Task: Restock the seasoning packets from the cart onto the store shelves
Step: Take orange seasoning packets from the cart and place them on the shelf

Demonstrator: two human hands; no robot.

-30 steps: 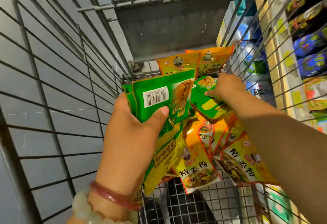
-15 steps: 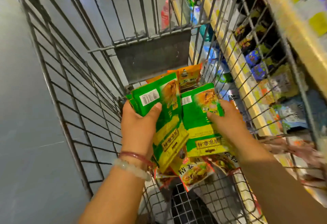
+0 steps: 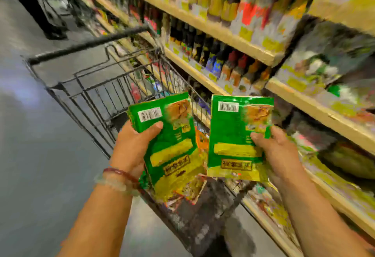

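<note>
The big store shelves (image 3: 221,28) run along the right side, packed with tall dark bottles (image 3: 205,50) up high and blurry bags lower down. Next to them stands the wire cart (image 3: 101,86), with a few more orange and yellow packets (image 3: 200,141) peeking out between the two hands. The person holds green seasoning packets up over the cart. The left hand (image 3: 132,147) grips a small stack of green packets (image 3: 170,141), thumb pressed on the front. The right hand (image 3: 278,151) grips a single green packet (image 3: 237,137), thumb on its front too. The two lots are close but not touching. I think the picking-up part is done for this load, and now comes the carrying part: the packets need to go over to the right spot on the shelves. That means finding where this kind belongs, and the picture is too blurry for me to tell which shelf that is. The cart's wire side stands between the hands and the lower shelves, so the packets may need to be lifted over it. Both hands are full, which could make placing tricky.
</note>
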